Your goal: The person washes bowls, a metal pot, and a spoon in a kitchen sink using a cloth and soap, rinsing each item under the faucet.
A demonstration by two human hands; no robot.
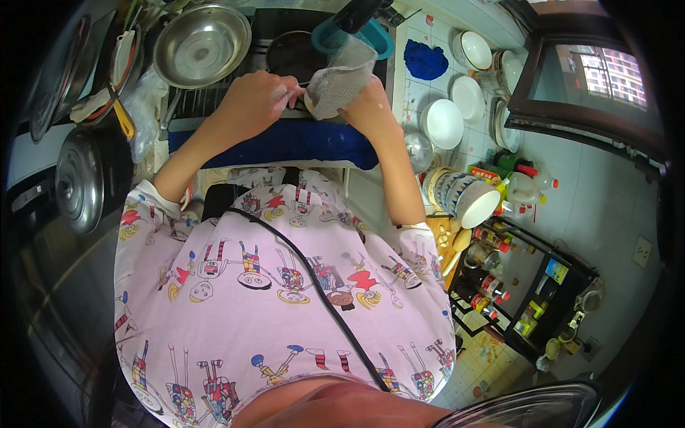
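My left hand (267, 96) is over the front of the sink area, its fingers pinched at a small thing by the rim of a round item; what they hold is too small to tell. My right hand (369, 109) grips a whitish mesh cloth (338, 80), which hangs between the two hands and hides part of the round item below. Behind the hands lie a dark round pan (296, 51) and a teal plastic basin (385, 45), with a black faucet-like part (356, 16) above the basin. A blue towel (267, 144) lies along the front edge.
A steel bowl (202, 47) stands back left; a lidded pot (80, 179) is farther left. White bowls (442, 124), a blue cloth (425, 60) and stacked patterned bowls (476, 206) sit on the right. A black rack (527, 315) with bottles stands lower right, below an open window (588, 75).
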